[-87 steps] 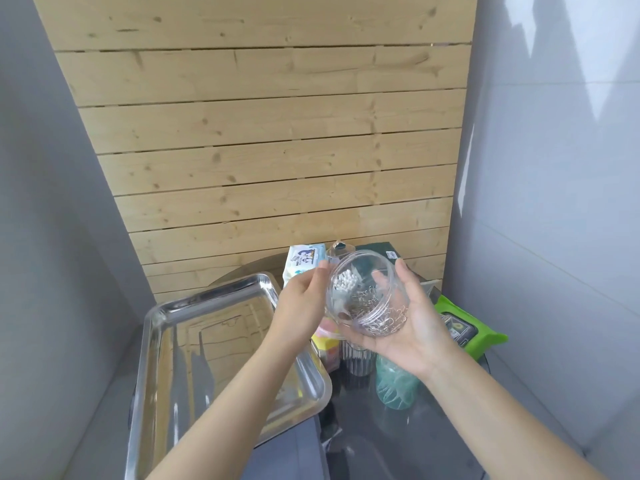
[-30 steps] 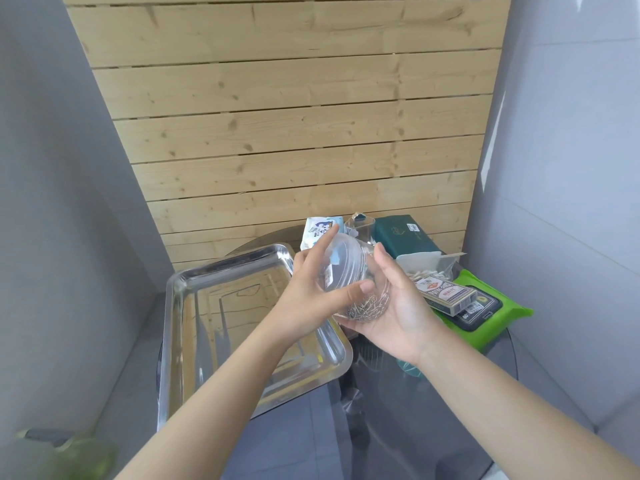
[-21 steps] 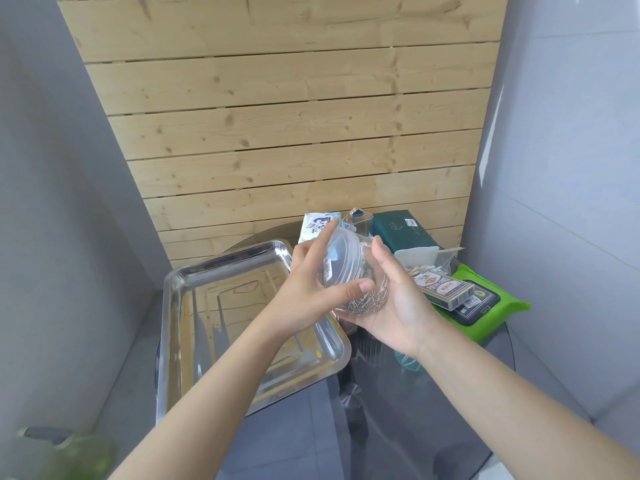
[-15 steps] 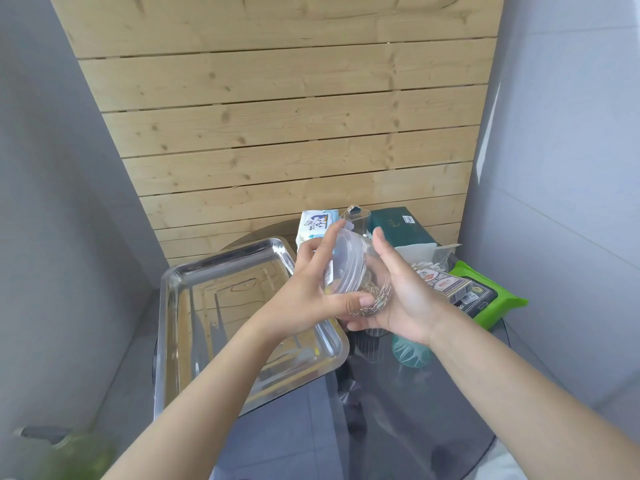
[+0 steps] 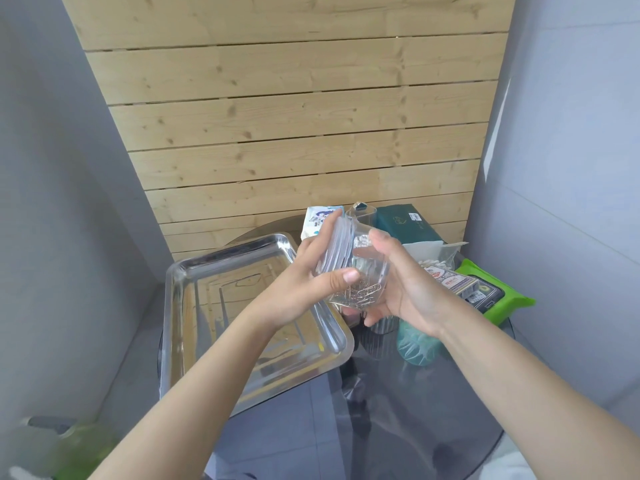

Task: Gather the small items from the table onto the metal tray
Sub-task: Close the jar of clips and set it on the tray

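Head camera looks down on a clear plastic jar (image 5: 363, 271) held up in the air between both hands, tipped on its side just past the right edge of the metal tray (image 5: 194, 271). A loose heap of metal paper clips (image 5: 360, 296) has slid to the jar's low side, and something small and white sits higher up inside, too blurred through the plastic to name. The left hand (image 5: 304, 282) wraps around the jar's lid (image 5: 337, 244), fingers curled over its top rim and the thumb pressed against the lower edge. The right hand (image 5: 405, 285) cups the jar's base, fingers spread around the back and the thumb lying along the upper side. Whether the lid is seated tight or loosened I cannot tell.

The tray sits on the left part of a round glass table (image 5: 415, 427), its shiny floor showing only reflections. Behind the hands stands a white and blue tissue pack (image 5: 317, 221), a small clear bottle (image 5: 363, 213) and a dark green box (image 5: 403, 221). To the right an open clear bag (image 5: 433, 252) holds small white pieces. Beside it a printed card box (image 5: 450, 282) lies on a green wipes pack (image 5: 505, 296). Below the right hand stand a ribbed clear cup (image 5: 381, 337) and a teal ribbed item (image 5: 415, 344).
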`<state>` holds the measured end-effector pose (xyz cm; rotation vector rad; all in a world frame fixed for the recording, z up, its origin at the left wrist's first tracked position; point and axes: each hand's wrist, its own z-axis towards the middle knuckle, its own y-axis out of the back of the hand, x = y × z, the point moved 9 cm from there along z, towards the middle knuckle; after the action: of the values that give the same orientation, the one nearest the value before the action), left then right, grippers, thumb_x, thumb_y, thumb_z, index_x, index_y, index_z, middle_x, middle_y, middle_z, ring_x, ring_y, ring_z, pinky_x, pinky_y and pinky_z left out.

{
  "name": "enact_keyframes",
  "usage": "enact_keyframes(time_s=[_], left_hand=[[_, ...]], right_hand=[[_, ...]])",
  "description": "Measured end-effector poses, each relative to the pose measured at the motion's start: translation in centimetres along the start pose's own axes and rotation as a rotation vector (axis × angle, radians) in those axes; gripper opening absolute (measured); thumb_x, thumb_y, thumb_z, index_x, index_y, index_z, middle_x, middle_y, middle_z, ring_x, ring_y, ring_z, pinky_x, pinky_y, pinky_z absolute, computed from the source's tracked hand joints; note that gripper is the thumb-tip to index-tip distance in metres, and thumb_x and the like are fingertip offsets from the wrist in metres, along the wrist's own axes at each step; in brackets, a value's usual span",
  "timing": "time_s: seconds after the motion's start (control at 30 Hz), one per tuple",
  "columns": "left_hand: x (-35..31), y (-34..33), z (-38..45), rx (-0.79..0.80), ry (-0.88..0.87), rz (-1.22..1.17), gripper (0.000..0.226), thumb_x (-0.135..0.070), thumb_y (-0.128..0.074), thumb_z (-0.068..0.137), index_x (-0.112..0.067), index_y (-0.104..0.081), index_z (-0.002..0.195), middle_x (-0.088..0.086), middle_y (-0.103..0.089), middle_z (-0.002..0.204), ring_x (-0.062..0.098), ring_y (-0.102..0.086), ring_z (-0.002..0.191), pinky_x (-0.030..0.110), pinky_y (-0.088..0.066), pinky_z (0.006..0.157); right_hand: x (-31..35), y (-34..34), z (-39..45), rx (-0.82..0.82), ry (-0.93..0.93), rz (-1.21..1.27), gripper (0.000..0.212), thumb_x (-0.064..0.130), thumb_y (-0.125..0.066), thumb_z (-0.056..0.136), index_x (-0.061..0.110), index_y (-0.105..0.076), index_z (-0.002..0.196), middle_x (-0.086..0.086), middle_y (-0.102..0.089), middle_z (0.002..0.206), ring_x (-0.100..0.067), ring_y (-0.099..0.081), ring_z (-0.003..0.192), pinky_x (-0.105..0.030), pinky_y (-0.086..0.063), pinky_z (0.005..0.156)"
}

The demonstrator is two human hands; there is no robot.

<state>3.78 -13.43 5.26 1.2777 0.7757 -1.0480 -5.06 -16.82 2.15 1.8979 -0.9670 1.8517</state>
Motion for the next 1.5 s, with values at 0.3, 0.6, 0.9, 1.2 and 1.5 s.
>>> enact_keyframes(time_s=[0.3, 0.6, 0.9, 1.2, 1.5], left_hand=[[0.6, -0.8, -0.4, -0.104, 0.081, -0.121, 0.069, -0.083, -0.034, 0.073, -0.064, -0.02, 0.138, -0.017, -0.023, 0.155, 0.005, -0.027, 0.142, 0.048, -0.02, 0.119], [-0.4, -0.5, -1.3, -0.073, -0.016, -0.017, 0.07, -0.059, -0.038, 0.085, -0.047, -0.013, 0.149, -0.008, -0.022, 0.153, -0.038, -0.045, 0.093, 0.005, -0.037, 0.091], [1.4, 4.2, -3.5, -0.129, 0.107, -0.007, 0.062, -0.045, -0.054, 0.089, -0.058, -0.022, 0.141, -0.028, -0.04, 0.127, -0.031, -0.033, 0.109, 0.007, -0.036, 0.088], [10.4, 13.2, -5.4, -0.297, 0.455, 0.434, 0.089, -0.066, -0.07, 0.061, -0.052, -0.032, 0.141, -0.005, -0.034, 0.125, 0.018, -0.036, 0.127, 0.037, -0.031, 0.115], [15.5, 19.5, -3.9, -0.47, 0.508, 0.745, 0.08, -0.062, -0.067, 0.072, -0.044, -0.034, 0.144, 0.003, -0.024, 0.153, 0.023, -0.013, 0.143, 0.037, -0.039, 0.104]], right_hand=[[0.1, -1.1, 0.3, -0.081, 0.127, 0.15, 0.039, 0.05, -0.045, 0.088, 0.031, -0.058, 0.119, -0.006, -0.064, 0.097, -0.02, -0.063, 0.072, -0.031, -0.043, 0.052], [-1.0, -1.8, 0.1, -0.131, -0.003, 0.195, 0.038, 0.053, -0.041, 0.087, 0.024, -0.066, 0.089, -0.002, -0.06, 0.07, -0.022, -0.059, 0.057, -0.026, -0.031, 0.047], [-3.1, -6.2, 2.1, 0.023, -0.158, 0.353, 0.055, 0.064, -0.044, 0.085, 0.024, -0.064, 0.117, -0.008, -0.071, 0.097, -0.033, -0.067, 0.086, -0.054, -0.054, 0.082], [-7.1, -7.4, 9.1, -0.247, -0.305, 0.006, 0.038, 0.04, -0.042, 0.097, 0.01, -0.057, 0.115, -0.007, -0.061, 0.083, -0.023, -0.061, 0.077, -0.039, -0.053, 0.077], [-10.3, -10.8, 17.0, -0.258, -0.28, 0.062, 0.048, 0.044, -0.027, 0.1, 0.015, -0.061, 0.115, -0.005, -0.063, 0.111, -0.023, -0.057, 0.091, -0.035, -0.051, 0.084]])
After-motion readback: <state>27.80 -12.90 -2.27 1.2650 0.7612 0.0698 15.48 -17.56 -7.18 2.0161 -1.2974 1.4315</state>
